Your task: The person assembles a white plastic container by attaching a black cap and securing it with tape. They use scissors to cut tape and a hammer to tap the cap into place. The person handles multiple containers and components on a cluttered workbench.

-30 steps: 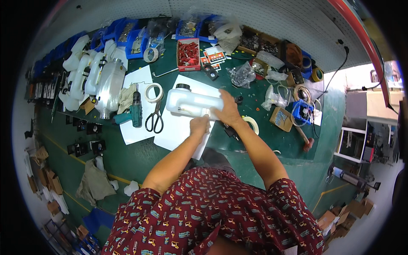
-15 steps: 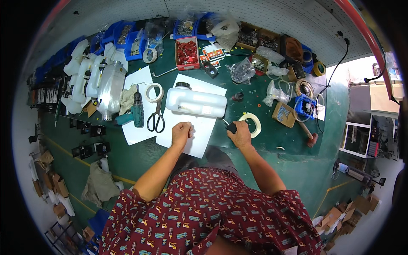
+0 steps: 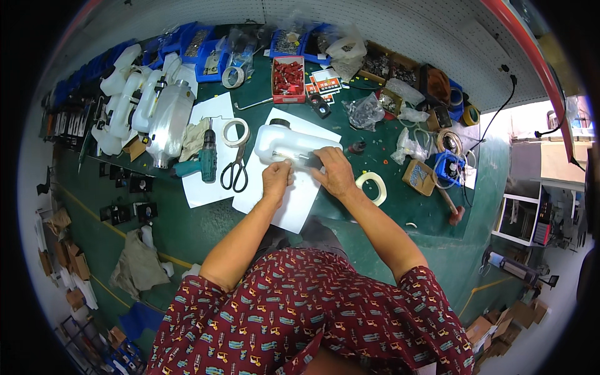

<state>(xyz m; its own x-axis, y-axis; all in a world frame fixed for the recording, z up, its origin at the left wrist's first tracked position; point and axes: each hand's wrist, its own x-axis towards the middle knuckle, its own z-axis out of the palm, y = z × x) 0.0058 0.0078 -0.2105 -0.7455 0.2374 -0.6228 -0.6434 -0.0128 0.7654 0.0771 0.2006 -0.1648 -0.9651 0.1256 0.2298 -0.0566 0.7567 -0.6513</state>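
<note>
A translucent white plastic tank (image 3: 290, 137) with a black cap (image 3: 280, 123) lies on a sheet of white paper (image 3: 281, 212) before me. My right hand (image 3: 336, 173) is closed around a small screwdriver (image 3: 313, 160) with a dark handle. Its metal shaft lies over the tank's near side and points left toward a small fitting (image 3: 278, 154). Just below that fitting is my left hand (image 3: 275, 180), its thumb and fingers pressed together close to the tank's near edge. Whatever sits in that pinch, if anything, is too small to make out.
Left of the tank are scissors (image 3: 234, 175), a tape roll (image 3: 235, 133) and a green cordless drill (image 3: 209, 159). Another tape roll (image 3: 372, 189) lies right of my right hand. A red box of parts (image 3: 288, 78), several blue bins and more white tanks (image 3: 147, 100) stand farther back.
My right hand has carried the screwdriver up and left, from beside the tank to over its near side. My left hand has come right and up, close to the fitting.
</note>
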